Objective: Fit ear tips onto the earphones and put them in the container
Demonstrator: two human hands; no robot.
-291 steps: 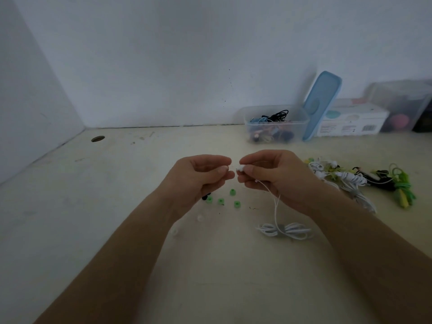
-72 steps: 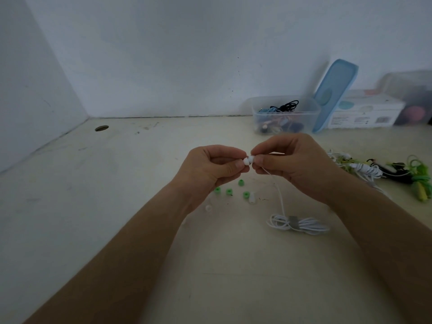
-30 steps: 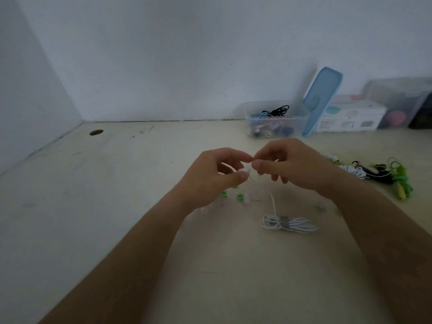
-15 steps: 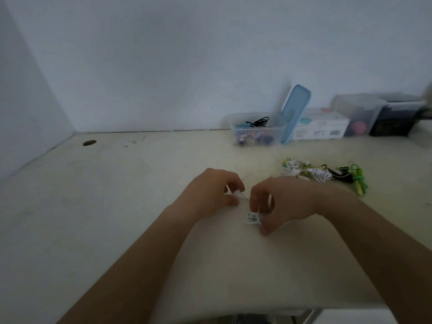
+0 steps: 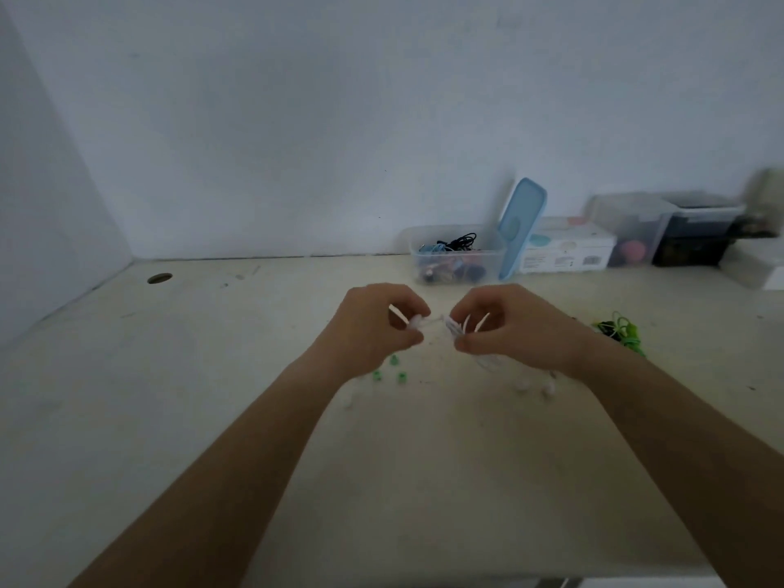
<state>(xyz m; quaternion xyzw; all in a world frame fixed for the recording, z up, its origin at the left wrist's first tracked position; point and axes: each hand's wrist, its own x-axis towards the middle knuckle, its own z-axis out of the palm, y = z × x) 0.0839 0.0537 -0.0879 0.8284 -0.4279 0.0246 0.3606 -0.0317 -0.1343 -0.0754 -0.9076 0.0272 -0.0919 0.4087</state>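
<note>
The only print in sight is a dark label block on the front of a white box (image 5: 567,250) at 2 o'clock from the hands, and it is too blurred to read. The left hand (image 5: 373,328) is curled, thumb and fingers pinching one end of a thin white earphone cable (image 5: 454,326). The right hand (image 5: 515,328) is curled round loose loops of the same cable, and a short stretch runs between the two hands above the table (image 5: 203,375). Both hands are smeared by motion, so I cannot tell whether a tip sits on the bud. Small round green ear tips (image 5: 400,377) lie on the table just under the left wrist, at 7 o'clock from the hands. The clear plastic container (image 5: 488,261) stands at 12 o'clock against the pale wall (image 5: 339,120), dark and coloured cords heaped inside it, with its rounded blue lid (image 5: 522,224) propped upright beside it. Past the white box stand a frosted clear box (image 5: 623,224) and a dark box (image 5: 695,248). Green cords (image 5: 620,333) lie tangled at 3 o'clock. The table is matte, cream and scuffed, with a round hole (image 5: 160,278) at 10 o'clock. Bare surface spreads to the left, and its front edge shows at lower right.
</note>
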